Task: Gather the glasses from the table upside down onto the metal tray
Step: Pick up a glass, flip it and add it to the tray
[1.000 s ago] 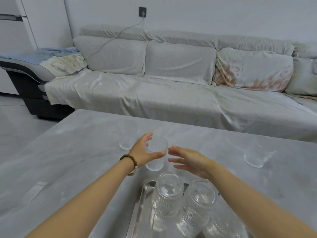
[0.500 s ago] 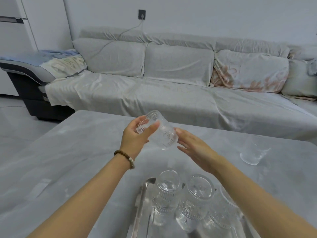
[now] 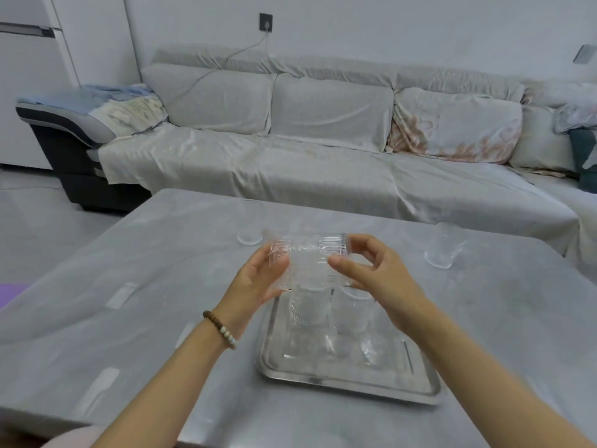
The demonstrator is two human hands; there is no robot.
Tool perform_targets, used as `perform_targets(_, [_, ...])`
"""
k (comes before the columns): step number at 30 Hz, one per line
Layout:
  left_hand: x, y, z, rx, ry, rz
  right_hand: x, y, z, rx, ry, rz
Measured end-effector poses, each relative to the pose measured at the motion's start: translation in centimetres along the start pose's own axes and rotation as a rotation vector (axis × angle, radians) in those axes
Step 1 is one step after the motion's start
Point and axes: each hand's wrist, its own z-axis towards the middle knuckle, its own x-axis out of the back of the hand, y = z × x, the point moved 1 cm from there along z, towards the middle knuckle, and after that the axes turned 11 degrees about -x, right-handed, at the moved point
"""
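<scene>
A clear ribbed glass (image 3: 308, 260) lies on its side in the air above the far end of the metal tray (image 3: 342, 381). My left hand (image 3: 258, 279) cups its left end and my right hand (image 3: 371, 270) grips its right end. Several ribbed glasses (image 3: 308, 307) stand upside down on the tray beneath. Two more glasses stand on the grey table: one (image 3: 249, 232) beyond my left hand, another (image 3: 444, 245) to the far right.
The grey table (image 3: 129, 302) reaches from the near edge to a sheet-covered sofa (image 3: 290, 150) just behind it. A dark armchair end (image 3: 74, 147) stands at the back left. Floor lies to the left of the table.
My left hand lifted the glass off the table and tipped it over; now it lies sideways above the tray with both hands on it. The view has pulled back, showing the whole tray.
</scene>
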Motion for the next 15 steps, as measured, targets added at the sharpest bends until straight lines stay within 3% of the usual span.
perform_targets(8, [2.1, -4.0, -3.5, 0.049, -0.081, 0.316, -0.9, 3.2, -1.5, 0.007, 0.129, -0.318])
perform_targets(15, [1.0, -5.1, -4.4, 0.156, -0.049, 0.216, -2.7, 5.7, -1.5, 0.010, 0.133, -0.612])
